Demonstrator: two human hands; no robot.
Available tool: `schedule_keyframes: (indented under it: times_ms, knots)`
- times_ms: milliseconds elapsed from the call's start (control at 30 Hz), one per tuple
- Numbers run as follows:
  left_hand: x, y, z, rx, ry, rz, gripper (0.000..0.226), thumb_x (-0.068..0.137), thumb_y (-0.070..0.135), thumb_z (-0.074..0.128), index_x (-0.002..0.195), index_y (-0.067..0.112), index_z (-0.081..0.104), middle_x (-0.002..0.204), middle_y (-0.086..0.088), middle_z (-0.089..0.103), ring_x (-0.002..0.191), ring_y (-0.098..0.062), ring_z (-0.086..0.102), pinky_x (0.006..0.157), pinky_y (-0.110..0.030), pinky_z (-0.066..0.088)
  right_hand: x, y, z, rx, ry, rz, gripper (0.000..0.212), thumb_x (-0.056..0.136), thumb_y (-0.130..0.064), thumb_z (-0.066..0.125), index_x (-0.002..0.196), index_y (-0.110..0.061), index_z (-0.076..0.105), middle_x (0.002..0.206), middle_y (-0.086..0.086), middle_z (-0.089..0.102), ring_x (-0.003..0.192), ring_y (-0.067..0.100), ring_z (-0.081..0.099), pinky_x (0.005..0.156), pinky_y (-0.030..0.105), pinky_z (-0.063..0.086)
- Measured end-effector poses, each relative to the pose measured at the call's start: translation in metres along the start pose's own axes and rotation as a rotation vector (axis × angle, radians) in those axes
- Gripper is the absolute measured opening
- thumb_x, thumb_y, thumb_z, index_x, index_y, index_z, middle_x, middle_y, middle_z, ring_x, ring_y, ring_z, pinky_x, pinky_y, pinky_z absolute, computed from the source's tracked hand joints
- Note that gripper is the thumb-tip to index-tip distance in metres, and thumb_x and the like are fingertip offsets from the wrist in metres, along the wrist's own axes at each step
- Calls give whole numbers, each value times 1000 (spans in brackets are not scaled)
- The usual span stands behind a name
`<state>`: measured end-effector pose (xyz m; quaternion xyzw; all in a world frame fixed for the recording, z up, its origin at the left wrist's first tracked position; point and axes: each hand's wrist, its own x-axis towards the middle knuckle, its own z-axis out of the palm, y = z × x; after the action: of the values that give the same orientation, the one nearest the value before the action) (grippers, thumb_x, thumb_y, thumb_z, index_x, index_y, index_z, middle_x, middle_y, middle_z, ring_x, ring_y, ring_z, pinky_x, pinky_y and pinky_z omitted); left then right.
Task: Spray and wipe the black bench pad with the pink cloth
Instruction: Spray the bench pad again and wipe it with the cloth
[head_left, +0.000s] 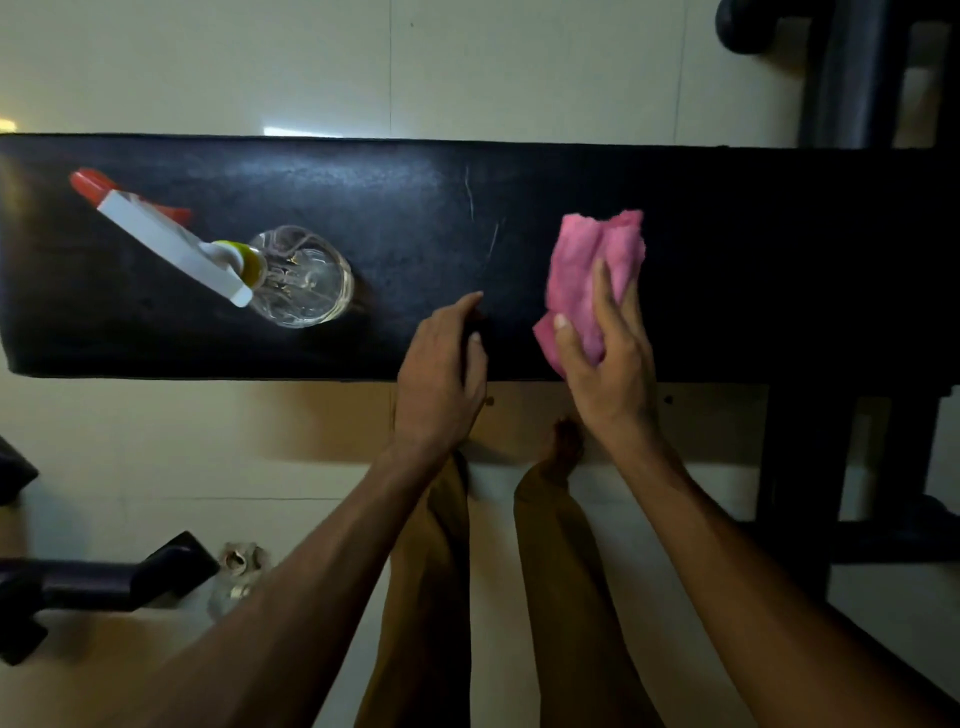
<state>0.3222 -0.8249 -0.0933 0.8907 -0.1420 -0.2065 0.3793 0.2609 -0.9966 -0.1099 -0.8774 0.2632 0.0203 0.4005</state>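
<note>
The black bench pad (467, 249) is a long rectangle with rounded corners, and its cover looks like leather, slightly grained, with a few thin pale scratches near the middle. The right hand (608, 364) grips the pink cloth (592, 275), a soft fluffy bunch, over the front part of the pad; thumb and fingers are curled around it. The left hand (441, 374) is at the front edge of the pad with relaxed fingers and holds nothing. On the left of the pad stands a clear plastic spray bottle (296, 280), round, with a white trigger head, a yellow collar and a red nozzle. The right end of the pad is very dark, so its surface there is hard to see. A black metal frame (800, 467) is partly cut off.
</note>
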Motion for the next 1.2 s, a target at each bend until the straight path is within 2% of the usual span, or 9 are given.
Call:
schedule_keyframes:
  times_ms: [100,267,367,500,600,733,867,1067,1200]
  knots:
    - [0,7,10,-53,-23,-24,41,103,12,50,143,6,48,132,-10,59,122,-19,56,105,-37,47,12,-8,2,51,2,82,57,102,-38,52,155,-24,38,169,11,9,152,25,22,109,19,33]
    - [19,19,21,-96,-80,-116,57,103,33,52,154,13,34,143,-3,51,128,-13,52,107,-38,48,26,-7,-8,180,185,261,48,99,-16,59,146,-20,51,158,5,38,140,16,42,107,17,40]
    - [37,30,28,-109,-99,-227,73,98,43,58,156,12,27,136,-3,55,123,-15,56,102,-39,51,26,-5,-14,164,169,384,48,97,-20,63,144,-21,52,139,1,51,110,5,54,84,18,52]
    - [52,49,39,-284,-114,-361,71,93,41,67,150,13,36,108,6,64,102,-12,65,87,-33,56,24,-3,-15,184,102,435,58,93,-30,70,146,-24,47,126,-4,58,90,-5,53,64,6,38]
    - [57,57,44,-330,-80,-371,24,93,32,68,110,16,62,92,2,64,84,-13,65,78,-33,57,24,-4,-15,233,106,437,64,89,-33,75,145,-24,47,125,-3,60,96,-1,55,65,6,37]
    - [56,58,41,-296,-28,-266,17,92,31,66,89,16,58,99,-4,57,81,-8,53,71,-20,47,26,-2,-17,270,74,470,67,88,-28,77,147,-25,45,131,1,58,101,6,57,64,9,41]
    - [47,45,32,-278,1,-271,19,97,37,60,95,19,56,82,6,61,70,-4,59,66,-32,53,25,2,-17,240,75,459,69,88,-22,77,148,-24,42,131,1,57,103,7,56,67,9,39]
    - [27,17,16,-15,23,-289,46,95,50,59,131,21,52,122,3,66,106,-13,65,91,-42,56,18,-3,-9,143,115,458,87,84,-40,78,155,-24,31,137,1,51,123,19,53,93,38,52]
    - [1,10,4,-41,85,-297,38,99,38,58,132,20,56,125,2,64,108,-10,63,95,-39,55,19,-17,6,98,82,452,106,79,-45,82,160,-26,17,156,5,39,141,26,38,109,48,40]
